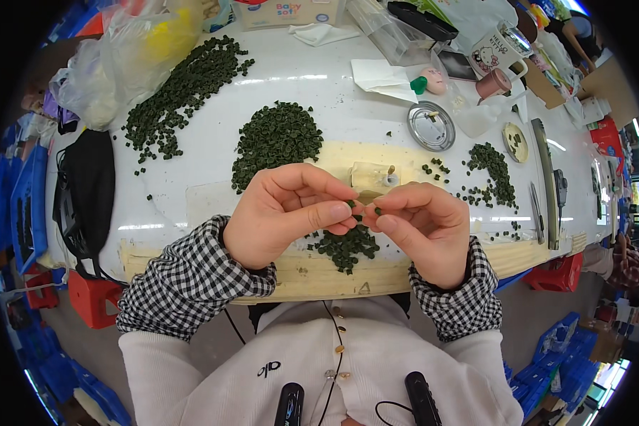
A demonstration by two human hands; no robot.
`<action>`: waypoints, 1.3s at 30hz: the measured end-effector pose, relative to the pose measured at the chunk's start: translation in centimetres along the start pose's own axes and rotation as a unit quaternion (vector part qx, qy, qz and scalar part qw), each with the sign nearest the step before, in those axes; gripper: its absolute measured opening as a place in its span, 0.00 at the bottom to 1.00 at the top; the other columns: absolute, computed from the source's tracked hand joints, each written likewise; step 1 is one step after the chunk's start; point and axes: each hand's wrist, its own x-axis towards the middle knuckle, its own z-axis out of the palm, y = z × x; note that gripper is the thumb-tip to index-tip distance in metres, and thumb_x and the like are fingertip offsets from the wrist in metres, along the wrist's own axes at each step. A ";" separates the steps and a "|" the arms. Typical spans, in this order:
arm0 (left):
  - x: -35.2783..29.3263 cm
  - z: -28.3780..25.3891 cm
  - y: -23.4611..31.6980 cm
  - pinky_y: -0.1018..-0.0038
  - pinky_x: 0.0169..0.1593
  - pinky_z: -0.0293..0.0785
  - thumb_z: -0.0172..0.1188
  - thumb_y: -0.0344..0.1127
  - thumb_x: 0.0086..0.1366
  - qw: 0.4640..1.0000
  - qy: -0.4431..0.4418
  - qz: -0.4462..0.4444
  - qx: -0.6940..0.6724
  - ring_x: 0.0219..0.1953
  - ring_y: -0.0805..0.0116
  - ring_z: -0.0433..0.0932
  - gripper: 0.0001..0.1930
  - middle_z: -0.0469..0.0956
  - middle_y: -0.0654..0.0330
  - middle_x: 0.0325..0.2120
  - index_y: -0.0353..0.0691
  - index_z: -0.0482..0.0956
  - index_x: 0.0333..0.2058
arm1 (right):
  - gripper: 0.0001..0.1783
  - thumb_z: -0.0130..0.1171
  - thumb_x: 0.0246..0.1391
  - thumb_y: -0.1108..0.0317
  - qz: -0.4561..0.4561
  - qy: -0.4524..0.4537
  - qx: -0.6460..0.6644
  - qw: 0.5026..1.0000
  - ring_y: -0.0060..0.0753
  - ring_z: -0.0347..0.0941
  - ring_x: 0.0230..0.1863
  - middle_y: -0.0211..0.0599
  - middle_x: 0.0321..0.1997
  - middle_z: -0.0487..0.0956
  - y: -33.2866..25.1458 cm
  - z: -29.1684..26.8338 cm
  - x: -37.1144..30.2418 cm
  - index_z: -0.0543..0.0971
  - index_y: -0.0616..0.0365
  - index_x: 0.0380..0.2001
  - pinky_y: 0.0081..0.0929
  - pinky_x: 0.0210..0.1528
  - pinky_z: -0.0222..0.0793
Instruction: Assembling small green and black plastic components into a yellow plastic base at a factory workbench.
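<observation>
My left hand [280,216] pinches a small dark green piece [350,204] between thumb and forefinger. Close beside it, my right hand [434,231] grips another small green piece [378,211] in its fingertips. Both sets of fingertips nearly meet above the table's near edge. Under them lies a small heap of dark green pieces [346,250]. Just beyond the hands stands a cream-coloured block [368,175] with a short peg on it. A larger heap of the same pieces [277,138] sits past my left hand. The exact shape of the held pieces is too small to tell.
More green pieces lie in a long heap [192,89] at far left and a smaller heap [493,174] at right. A round metal lid [431,126], tweezers [537,213] and a white mug [495,55] are at right. A black bag [85,199] lies left, near plastic bags [124,64].
</observation>
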 end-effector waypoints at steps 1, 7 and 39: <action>0.0 0.0 0.1 0.76 0.41 0.81 0.57 0.23 0.63 1.000 0.001 -0.006 0.006 0.37 0.69 0.82 0.07 0.81 0.52 0.36 0.32 0.76 0.41 | 0.12 0.60 0.52 0.83 -0.007 -0.001 -0.005 1.000 0.27 0.78 0.43 0.40 0.41 0.81 0.0 0.0 0.0 0.77 0.69 0.41 0.22 0.49 0.74; 0.0 0.1 0.1 0.76 0.40 0.81 0.57 0.22 0.63 1.000 0.002 -0.017 0.001 0.35 0.69 0.82 0.08 0.81 0.52 0.36 0.32 0.76 0.41 | 0.11 0.60 0.52 0.83 0.005 0.015 -0.013 1.000 0.26 0.78 0.43 0.40 0.41 0.81 0.1 0.1 -0.1 0.77 0.69 0.41 0.21 0.47 0.74; -0.5 0.9 -0.2 0.78 0.39 0.79 0.58 0.18 0.60 0.986 0.052 0.114 0.115 0.33 0.69 0.80 0.07 0.78 0.53 0.32 0.29 0.79 0.39 | 0.18 0.64 0.47 0.82 -0.192 -0.009 -0.311 0.931 0.28 0.77 0.34 0.39 0.38 0.79 0.4 0.8 0.2 0.81 0.60 0.44 0.19 0.35 0.74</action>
